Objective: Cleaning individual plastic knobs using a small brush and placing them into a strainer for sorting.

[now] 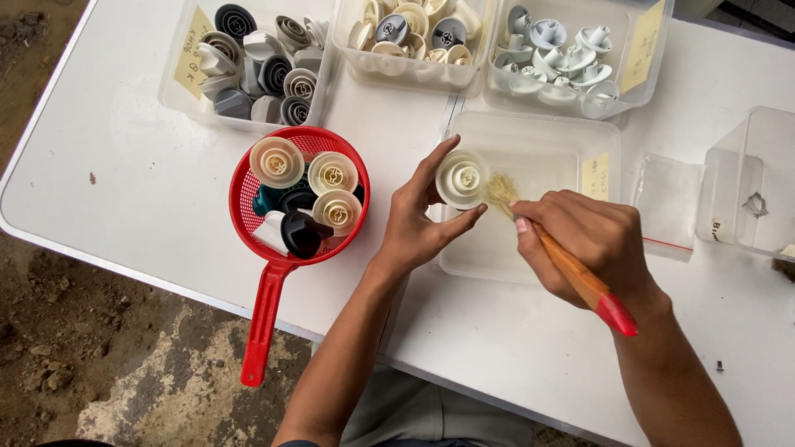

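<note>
My left hand [418, 223] pinches a round cream plastic knob [461, 178] between thumb and fingers, hollow side up, over an empty clear tray [538, 149]. My right hand [592, 240] grips a small paintbrush [571, 265] with an orange wooden handle and a red tip. Its pale bristles [500, 192] touch the knob's right edge.
A red strainer [248, 186] with a long handle holds several cream, black and teal knobs at the left. Three clear bins [178, 87] of grey and white knobs line the far edge. A clear box [749, 186] and a plastic bag [667, 203] lie at the right of the white table [108, 165].
</note>
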